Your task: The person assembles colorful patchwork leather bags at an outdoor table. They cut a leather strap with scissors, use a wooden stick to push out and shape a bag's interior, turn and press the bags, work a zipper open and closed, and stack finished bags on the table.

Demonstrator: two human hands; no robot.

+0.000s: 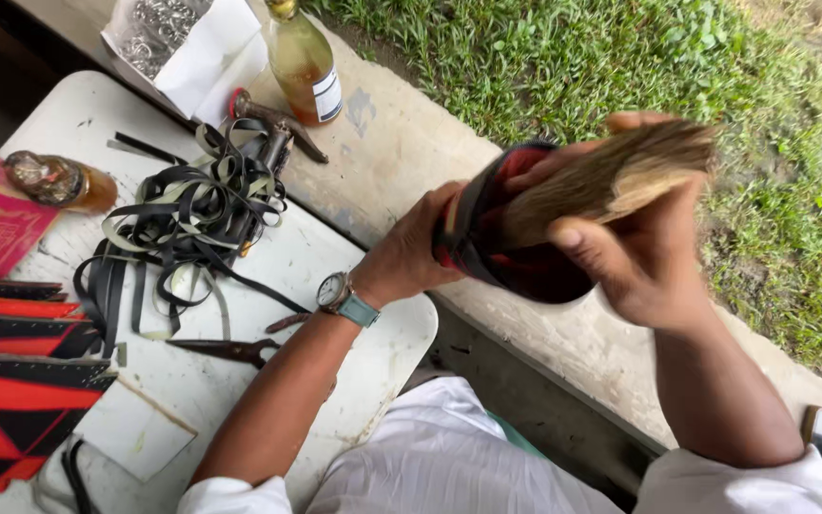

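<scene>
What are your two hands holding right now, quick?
Left hand: closed around the back of a black and red curved leather piece.
Right hand: closed on a tan bristle brush, pressed against that piece.

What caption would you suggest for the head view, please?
Both hands, left hand and right hand, hold a red-and-black piece beside a white table of black strips.

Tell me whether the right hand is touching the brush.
Touching: the head view shows the right hand wrapped around the brush, thumb across its bristles.

White table (373, 357), concrete ledge (411, 152), green grass (563, 57) beyond; daylight.
</scene>
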